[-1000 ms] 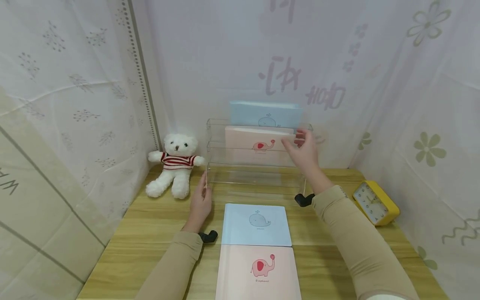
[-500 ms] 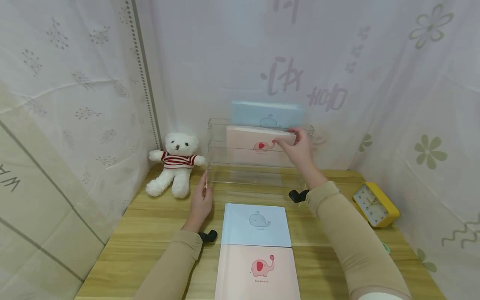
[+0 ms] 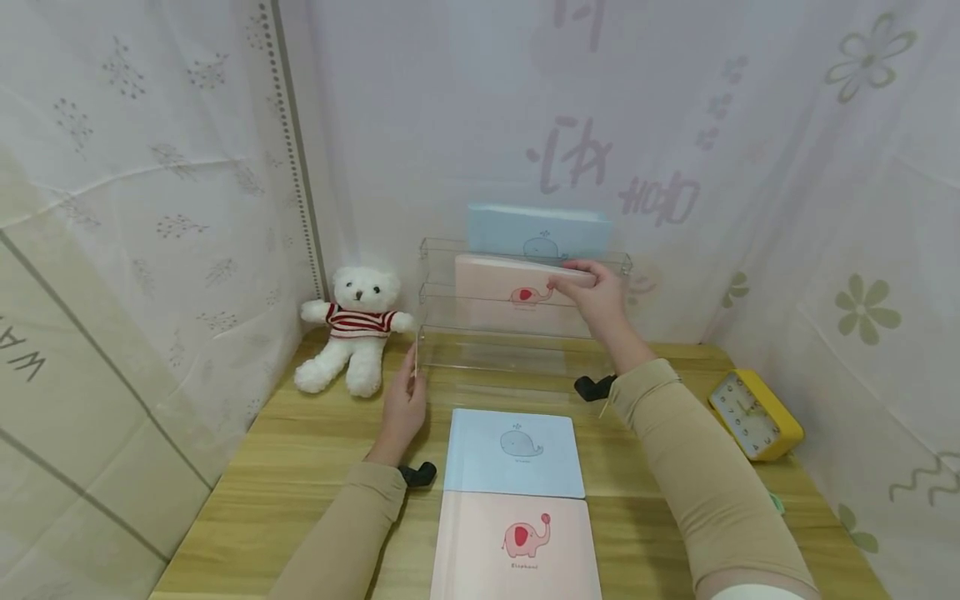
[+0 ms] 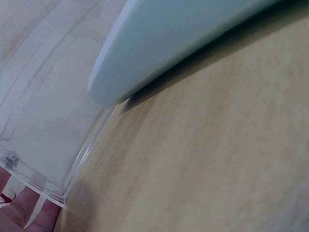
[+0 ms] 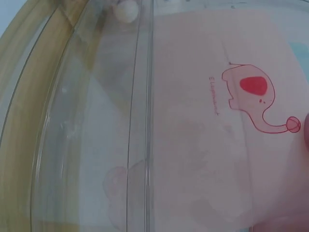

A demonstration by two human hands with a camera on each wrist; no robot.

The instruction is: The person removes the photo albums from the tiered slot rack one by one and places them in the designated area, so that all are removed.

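My right hand pinches the upper right corner of a pink elephant notebook. In the right wrist view, the elephant notebook stands behind a clear lip, with fingertips at the right edge. This notebook stands in a tiered clear acrylic display rack. A blue whale notebook stands on the tier behind it. At the rack's lower left side, my left hand holds the side panel. The left wrist view shows fingers behind that panel's lower edge.
On the wooden table, a second blue whale notebook lies flat before the rack, above a second pink elephant notebook. A white teddy bear sits left. A yellow alarm clock stands right. Printed curtains hang behind.
My right hand has moved slightly left along the pink notebook's top edge and now grips its corner more fully. The left hand stays at the rack's side.
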